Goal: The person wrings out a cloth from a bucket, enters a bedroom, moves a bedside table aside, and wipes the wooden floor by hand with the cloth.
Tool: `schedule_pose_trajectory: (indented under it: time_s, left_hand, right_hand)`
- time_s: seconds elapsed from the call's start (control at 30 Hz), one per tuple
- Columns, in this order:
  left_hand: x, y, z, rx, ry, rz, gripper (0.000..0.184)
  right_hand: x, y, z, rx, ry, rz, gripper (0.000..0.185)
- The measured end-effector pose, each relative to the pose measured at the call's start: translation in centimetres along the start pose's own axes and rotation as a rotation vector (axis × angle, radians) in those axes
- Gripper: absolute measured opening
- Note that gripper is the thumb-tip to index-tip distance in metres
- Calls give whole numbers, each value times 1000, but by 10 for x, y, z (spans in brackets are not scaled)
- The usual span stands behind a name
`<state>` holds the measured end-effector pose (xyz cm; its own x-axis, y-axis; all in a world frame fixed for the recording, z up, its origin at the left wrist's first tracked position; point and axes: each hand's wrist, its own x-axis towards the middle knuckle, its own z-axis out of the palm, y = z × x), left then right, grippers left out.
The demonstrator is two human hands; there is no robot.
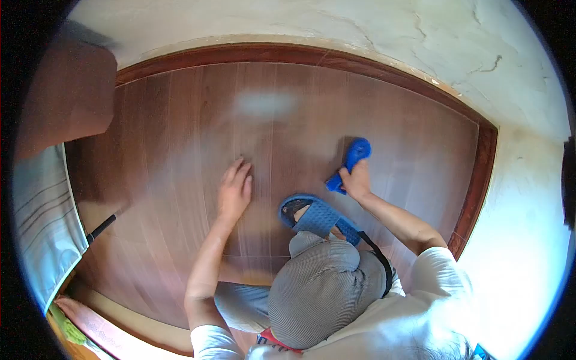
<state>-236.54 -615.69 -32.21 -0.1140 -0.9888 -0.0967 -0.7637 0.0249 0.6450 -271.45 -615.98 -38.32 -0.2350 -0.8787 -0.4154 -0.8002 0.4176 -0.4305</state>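
A blue brush-like object [358,150] lies against the brown wood-plank floor [180,132], right of centre. My right hand [358,179] is closed round its lower end. To the left, my left hand [234,187] reaches over the floor with its fingers a little apart and nothing in them. Between and below the hands is a foot in a blue slipper [318,217].
A dark red skirting board [240,53] runs along the cracked, pale wall [384,27]. At the left are a brown piece of furniture [72,90], a striped cloth [45,210] and a black handle [102,228]. Pink and green cloths lie lower left.
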Motion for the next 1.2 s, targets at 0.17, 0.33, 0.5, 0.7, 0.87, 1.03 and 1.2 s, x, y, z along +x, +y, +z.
schedule_pose_trajectory:
  time_s: [0.17, 0.33, 0.5, 0.7, 0.87, 1.03, 1.2]
  left_hand:
    - [10, 18, 39, -327, 33, -45, 33]
    - [21, 31, 50, -655, 142, -227, 36]
    - [22, 18, 41, -626, 244, -316, 31]
    - [18, 9, 51, -604, 238, -288, 27]
    - [22, 14, 56, -310, 214, -112, 28]
    - [54, 22, 61, -118, 185, -41, 26]
    - [69, 12, 78, -51, 162, -1, 18]
  right_hand:
    - [25, -110, 4, -36, -251, -193, 74]
    - [56, -121, 32, 477, -536, -263, 61]
    - [62, -125, 17, 985, -1014, 177, 59]
    - [53, -87, 2, 1240, -1081, 472, 48]
    - [52, -46, -25, 1212, -910, 468, 48]
    - [42, -37, -42, 1236, -828, 476, 47]
    - [43, -36, -40, 1239, -818, 478, 48]
